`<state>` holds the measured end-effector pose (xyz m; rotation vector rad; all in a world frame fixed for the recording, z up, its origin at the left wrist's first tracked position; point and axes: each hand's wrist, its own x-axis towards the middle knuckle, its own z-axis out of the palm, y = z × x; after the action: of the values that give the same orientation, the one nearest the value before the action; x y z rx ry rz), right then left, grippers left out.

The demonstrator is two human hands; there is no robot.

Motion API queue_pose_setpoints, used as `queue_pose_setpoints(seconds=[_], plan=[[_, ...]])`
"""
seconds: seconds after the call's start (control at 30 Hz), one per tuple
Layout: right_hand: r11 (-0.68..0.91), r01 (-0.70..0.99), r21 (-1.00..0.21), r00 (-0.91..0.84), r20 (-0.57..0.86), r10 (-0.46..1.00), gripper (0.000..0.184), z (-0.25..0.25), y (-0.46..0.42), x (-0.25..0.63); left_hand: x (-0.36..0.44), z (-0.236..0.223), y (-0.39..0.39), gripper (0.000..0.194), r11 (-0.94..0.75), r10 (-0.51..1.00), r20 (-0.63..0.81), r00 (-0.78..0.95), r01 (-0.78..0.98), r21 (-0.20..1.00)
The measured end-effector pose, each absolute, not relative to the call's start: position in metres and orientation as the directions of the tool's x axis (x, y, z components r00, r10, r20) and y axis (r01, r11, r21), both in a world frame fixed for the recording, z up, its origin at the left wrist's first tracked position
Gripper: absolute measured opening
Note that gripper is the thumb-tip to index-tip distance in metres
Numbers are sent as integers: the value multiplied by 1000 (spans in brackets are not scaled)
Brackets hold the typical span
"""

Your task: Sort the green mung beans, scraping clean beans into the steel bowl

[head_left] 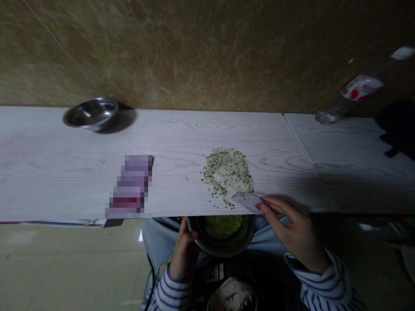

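Note:
A pile of mixed green beans and white rice grains [228,173] lies on the pale wooden table [194,142] close to its near edge. My right hand [293,231] is closed on a small flat card [248,201], its edge touching the pile's near right side. My left hand [184,252] grips the rim of a dark metal bowl [223,235] held just below the table edge, above my lap. Green beans sit in that bowl.
An empty steel bowl [91,113] stands at the table's far left. A blurred rectangular object [131,186] lies left of the pile. A plastic bottle [352,97] lies at the far right beside a dark object [397,127]. A wall rises behind the table.

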<state>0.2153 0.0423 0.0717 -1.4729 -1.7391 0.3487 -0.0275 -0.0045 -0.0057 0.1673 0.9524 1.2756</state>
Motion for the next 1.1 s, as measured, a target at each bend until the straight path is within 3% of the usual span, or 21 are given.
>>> queue_pose_setpoints(seconds=[0.83,1.1], plan=[[322,697,-641,-92,365,926,14,69,37,220,-26,-1,-3,47,330,854,-519,-43,-726,604],[279,709,-647,-36,363,931,17,61,45,218,-28,-3,-5,46,360,844,-536,-23,-715,599]])
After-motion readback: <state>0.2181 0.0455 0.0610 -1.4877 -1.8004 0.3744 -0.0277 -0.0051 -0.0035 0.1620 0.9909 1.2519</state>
